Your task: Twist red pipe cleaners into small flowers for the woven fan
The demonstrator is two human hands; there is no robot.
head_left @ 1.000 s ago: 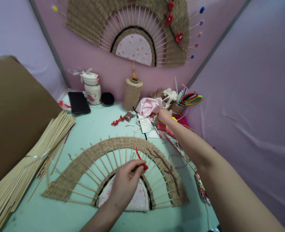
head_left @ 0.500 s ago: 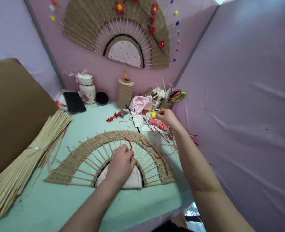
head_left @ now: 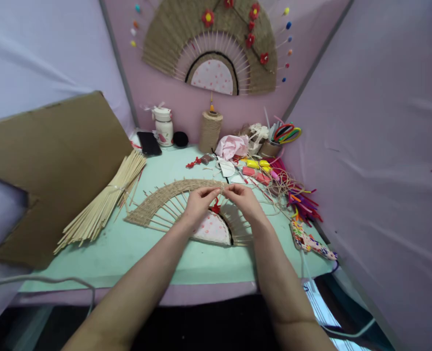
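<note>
A woven fan [head_left: 161, 197] of twine and thin sticks lies on the table, its half-round base [head_left: 212, 228] covered in white cloth with pink dots. My left hand [head_left: 200, 204] and my right hand [head_left: 243, 199] meet over its upper middle, fingertips close together. Both are closed in a pinch; a small pale thing shows between them, too small to name. Just below the fingertips is a bent red fuzzy stem [head_left: 215, 206], over the fan's sticks. My hands and forearms hide part of the fan's right half.
Behind stand a twine spool [head_left: 210, 131], a white bottle [head_left: 164, 127] and a cup of scissors [head_left: 270, 147]. Yellow packets [head_left: 252, 164], red blocks [head_left: 262, 178] and fuzzy stems [head_left: 304, 204] lie right, with a glue gun [head_left: 313, 243]. A stick bundle [head_left: 104, 202] and cardboard [head_left: 66, 161] lie left.
My right hand has come from the yellow packets at the back right to meet my left hand over the fan. The red stem now shows below my fingertips. The view has shifted.
</note>
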